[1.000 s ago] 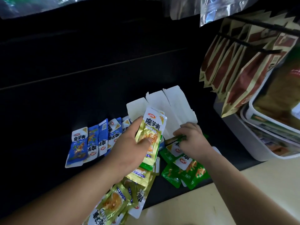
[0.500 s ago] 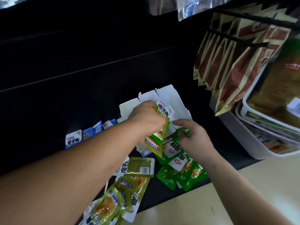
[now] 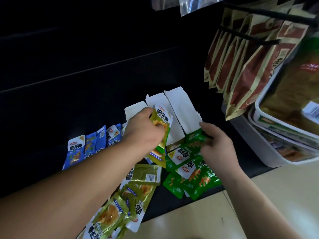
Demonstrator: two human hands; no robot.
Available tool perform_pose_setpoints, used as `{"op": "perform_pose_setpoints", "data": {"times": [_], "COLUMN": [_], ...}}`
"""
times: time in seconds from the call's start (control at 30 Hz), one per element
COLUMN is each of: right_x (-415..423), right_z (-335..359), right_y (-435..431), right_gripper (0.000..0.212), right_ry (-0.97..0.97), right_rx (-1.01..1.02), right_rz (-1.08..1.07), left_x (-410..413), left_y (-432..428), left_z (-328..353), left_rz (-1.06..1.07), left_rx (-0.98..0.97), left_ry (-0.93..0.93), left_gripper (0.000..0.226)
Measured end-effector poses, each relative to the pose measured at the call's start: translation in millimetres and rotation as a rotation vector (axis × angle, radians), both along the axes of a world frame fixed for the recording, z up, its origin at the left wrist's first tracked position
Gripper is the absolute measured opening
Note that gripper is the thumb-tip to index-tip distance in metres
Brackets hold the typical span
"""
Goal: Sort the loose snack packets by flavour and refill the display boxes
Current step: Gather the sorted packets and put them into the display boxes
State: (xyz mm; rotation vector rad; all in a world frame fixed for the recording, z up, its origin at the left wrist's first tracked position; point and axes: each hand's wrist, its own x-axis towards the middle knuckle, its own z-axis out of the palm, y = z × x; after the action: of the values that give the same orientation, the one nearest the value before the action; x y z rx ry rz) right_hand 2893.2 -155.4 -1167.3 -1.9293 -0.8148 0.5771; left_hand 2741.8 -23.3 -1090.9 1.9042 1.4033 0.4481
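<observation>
Left hand (image 3: pixel 143 130), fingers clamped on yellow packets (image 3: pixel 163 120), now up at the white box (image 3: pixel 179 107); right hand (image 3: pixel 219 145) still pinching a green packet (image 3: pixel 194 136).

blue packets (image 3: pixel 89 145) | yellow-green packets (image 3: pixel 136 187) | green packets (image 3: pixel 189 175) | white box flaps (image 3: pixel 179 107)

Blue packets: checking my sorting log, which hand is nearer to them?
Left. The left hand grips yellow-green packets just beside the blue packets; the right hand is farther off, gripping green packets.

left hand (image 3: pixel 143 133): bare, nothing fancy
left forearm (image 3: pixel 77 192): bare behind the wrist
right hand (image 3: pixel 218 147): bare too
right forearm (image 3: pixel 250 195): same deal, bare
</observation>
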Motion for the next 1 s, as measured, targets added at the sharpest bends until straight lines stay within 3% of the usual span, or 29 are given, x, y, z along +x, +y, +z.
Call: {"op": "perform_pose_setpoints", "data": {"times": [0.13, 0.27, 0.43, 0.53, 0.67, 0.77, 0.83, 0.9, 1.0], "right_x": [-12, -45, -56, -55, -58, -57, -58, -62, -69], "right_z": [-2, -14, -28, -28, -25, -29, -29, -26, -20], "right_y": [-7, -14, -17, -12, -6, -5, -3, 1, 9], "right_gripper": [0.031, 0.011, 0.017, 0.017, 0.02, 0.023, 0.022, 0.02, 0.027], "right_ry": [0.084, 0.152, 0.268, 0.36, 0.423, 0.397, 0.365, 0.348, 0.381], "right_rx": [0.014, 0.027, 0.009, 0.054, 0.068, 0.049, 0.025, -0.002, 0.024], "right_rz": [-0.053, -0.023, -0.029, -0.068, -0.065, -0.053, -0.026, 0.034, 0.078], "left_x": [27, 44, 40, 28, 9, -10, -22, -29, -27], "left_y": [15, 25, 27, 28, 29, 22, 11, -2, -9], "left_z": [-6, -11, -18, -22, -17, -17, -19, -22, -32], "left_rz": [-0.017, 0.021, 0.012, 0.118, 0.183, 0.139, 0.062, -0.026, -0.181], "left_rx": [-0.033, -0.123, -0.142, -0.273, -0.376, -0.254, -0.177, -0.227, -0.267], "left_ry": [0.076, 0.097, -0.018, -0.226, -0.403, -0.375, -0.326, -0.278, -0.159], "left_gripper": [0.049, 0.049, 0.041, 0.041, 0.011, 0.021, 0.016, 0.003, 0.041]}}
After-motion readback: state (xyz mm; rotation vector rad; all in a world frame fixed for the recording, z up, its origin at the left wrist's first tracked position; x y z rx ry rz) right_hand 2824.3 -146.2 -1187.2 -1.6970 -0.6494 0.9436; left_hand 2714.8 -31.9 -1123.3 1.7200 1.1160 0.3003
